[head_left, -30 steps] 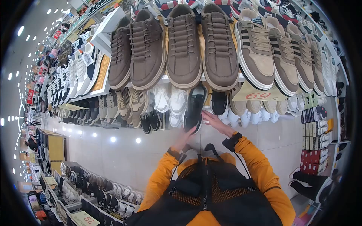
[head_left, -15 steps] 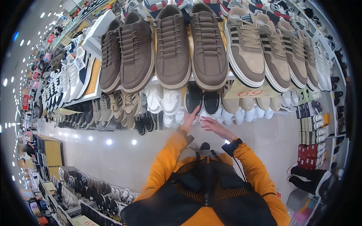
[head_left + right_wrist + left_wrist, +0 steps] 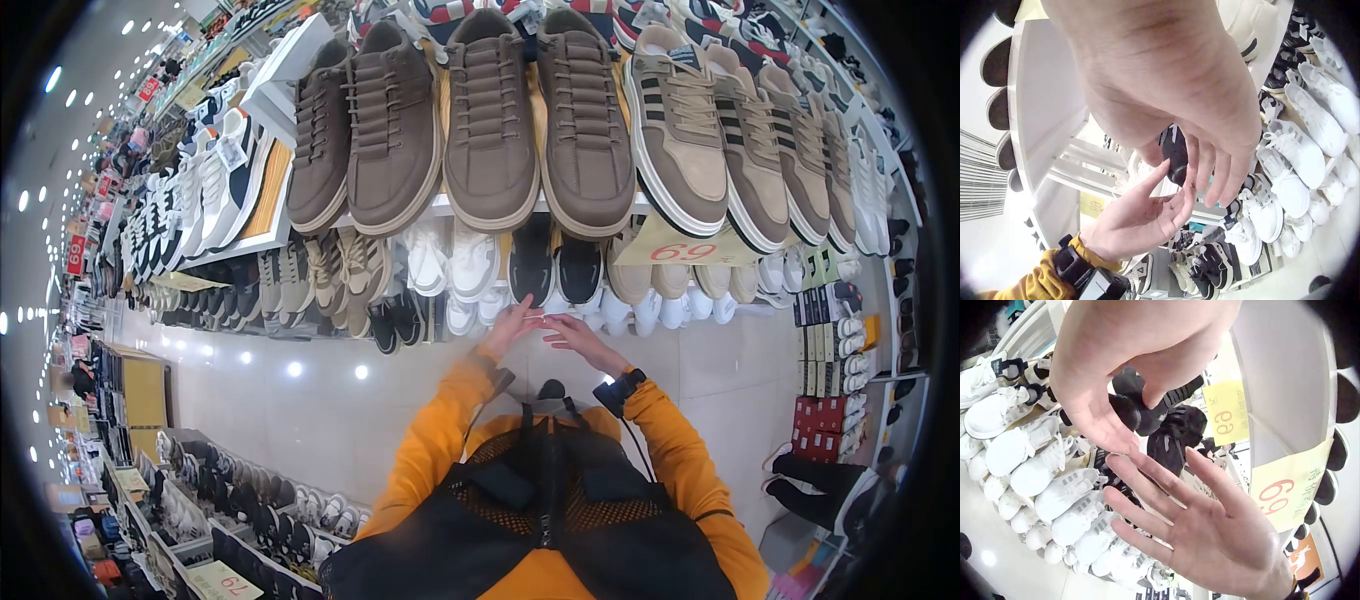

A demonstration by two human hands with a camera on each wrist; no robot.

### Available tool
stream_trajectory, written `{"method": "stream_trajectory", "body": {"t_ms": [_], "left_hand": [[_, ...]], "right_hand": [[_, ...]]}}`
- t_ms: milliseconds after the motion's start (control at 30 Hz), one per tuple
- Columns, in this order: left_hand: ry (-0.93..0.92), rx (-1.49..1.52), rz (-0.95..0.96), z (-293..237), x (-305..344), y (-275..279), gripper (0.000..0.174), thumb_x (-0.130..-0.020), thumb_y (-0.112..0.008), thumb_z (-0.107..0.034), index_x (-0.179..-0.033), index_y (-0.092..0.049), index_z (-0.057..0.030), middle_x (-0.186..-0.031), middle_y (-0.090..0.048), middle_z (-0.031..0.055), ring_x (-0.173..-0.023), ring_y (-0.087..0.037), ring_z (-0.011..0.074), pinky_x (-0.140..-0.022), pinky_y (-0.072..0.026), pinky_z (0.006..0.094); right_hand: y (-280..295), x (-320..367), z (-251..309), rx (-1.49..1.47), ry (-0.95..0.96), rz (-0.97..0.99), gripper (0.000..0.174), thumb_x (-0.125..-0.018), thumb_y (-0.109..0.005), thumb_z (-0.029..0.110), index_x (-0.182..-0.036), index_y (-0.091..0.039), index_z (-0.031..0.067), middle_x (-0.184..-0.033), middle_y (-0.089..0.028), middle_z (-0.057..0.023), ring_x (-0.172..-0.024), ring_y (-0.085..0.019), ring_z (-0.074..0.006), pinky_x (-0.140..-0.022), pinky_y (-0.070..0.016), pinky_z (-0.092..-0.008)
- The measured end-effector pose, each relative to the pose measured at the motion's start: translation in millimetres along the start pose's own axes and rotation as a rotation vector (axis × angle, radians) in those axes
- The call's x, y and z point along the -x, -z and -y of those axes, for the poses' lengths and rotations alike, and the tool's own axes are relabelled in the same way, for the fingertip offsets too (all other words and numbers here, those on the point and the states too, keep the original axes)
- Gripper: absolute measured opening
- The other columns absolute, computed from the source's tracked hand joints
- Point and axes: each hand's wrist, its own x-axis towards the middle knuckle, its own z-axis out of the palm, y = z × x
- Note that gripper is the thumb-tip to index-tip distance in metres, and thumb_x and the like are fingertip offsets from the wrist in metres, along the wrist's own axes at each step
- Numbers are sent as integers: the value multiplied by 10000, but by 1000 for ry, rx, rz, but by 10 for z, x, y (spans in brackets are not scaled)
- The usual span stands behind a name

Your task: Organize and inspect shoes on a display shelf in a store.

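In the head view, a pair of black shoes (image 3: 530, 265) stands side by side on the lower shelf, toes outward. My left hand (image 3: 512, 328) is just in front of the left shoe's toe, its thumb and fingers loosely bent around nothing. Beside it my right hand (image 3: 582, 342) has its fingers extended towards the left one. The left wrist view shows the right hand (image 3: 1216, 540) palm up with spread fingers, its fingertips at those of the left hand. Between the hands in the right wrist view, a black shoe (image 3: 1175, 153) shows behind the fingers.
Large brown lace-up shoes (image 3: 490, 130) line the upper shelf over the hands, with beige striped sneakers (image 3: 680, 140) at right. A yellow price card (image 3: 672, 247) hangs from the shelf edge. White shoes (image 3: 470, 262) flank the black pair. Another person's legs (image 3: 815, 485) are at lower right.
Both hands held a black shoe tilted out from the shelf; it then stood beside its mate with the left hand at its toe. Now the hands are off it, drawn together in front.
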Motion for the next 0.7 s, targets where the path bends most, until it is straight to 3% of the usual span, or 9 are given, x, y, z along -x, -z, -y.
{"method": "stream_trajectory", "body": {"t_ms": [200,267,367,433,533,600,633,700], "left_hand": [[-30,-21,-49,43,-262,33,626,-887,-631,-463,-1146,-458,79,-1057,-652,181,-869,-668,210,-824,-540,305],[43,-119,10,-5,-223,63,614,-916,-600,-442,-1248,-411,39,-1131,-634,112,-970,-623,150,-828,-495,260],[9,-251,187,31,-98,350,582,-926,-592,-416,-1279,-410,10,-1146,-630,99,-961,-625,157,-829,-494,269],[61,-342,247,-237,251,492,542,-940,-575,-394,-1299,-417,-20,-1176,-617,100,-1002,-619,176,-870,-483,281],[125,-271,263,-350,668,1035,503,-953,-553,-370,-1296,-428,-24,-1206,-602,125,-1055,-607,193,-923,-465,299],[-29,-152,251,-335,844,1504,482,-964,-532,-352,-1312,-419,-37,-1233,-587,146,-1091,-595,208,-957,-450,317],[-20,-160,267,-331,925,1694,482,-964,-532,-352,-1312,-419,-37,-1233,-587,146,-1091,-595,208,-957,-450,317],[-167,-134,169,-285,1080,2051,473,-970,-520,-352,-1312,-426,-40,-1230,-591,154,-1082,-600,212,-954,-454,317]], "right_hand": [[-158,-92,-18,-37,21,-112,482,-966,-529,371,-1324,-447,58,-1262,-557,-89,-1091,-590,-185,-915,-471,-305],[-177,-158,-87,-39,0,-158,469,-967,-530,359,-1315,-454,55,-1251,-565,-94,-1081,-596,-185,-907,-476,-301],[-200,-250,-299,-57,-4,-199,511,-951,-547,382,-1312,-466,31,-1192,-601,-101,-1029,-617,-187,-867,-483,-302],[-314,-338,-359,-81,-23,-222,505,-945,-556,383,-1284,-481,16,-1180,-607,-103,-1037,-610,-191,-876,-484,-308],[-625,-533,-350,-83,-38,-200,492,-948,-546,394,-1272,-486,29,-1214,-588,-107,-1054,-600,-197,-897,-485,-320],[-877,-693,-321,-98,-34,-196,521,-939,-555,414,-1275,-474,25,-1218,-577,-108,-1066,-593,-203,-908,-482,-329],[-1011,-779,-298,-102,-37,-175,550,-931,-564,434,-1279,-461,21,-1222,-567,-110,-1078,-585,-210,-919,-479,-337],[-1256,-933,-225,-152,-34,-207,577,-922,-572,450,-1287,-442,23,-1229,-548,-109,-1091,-576,-214,-933,-474,-341]]}}
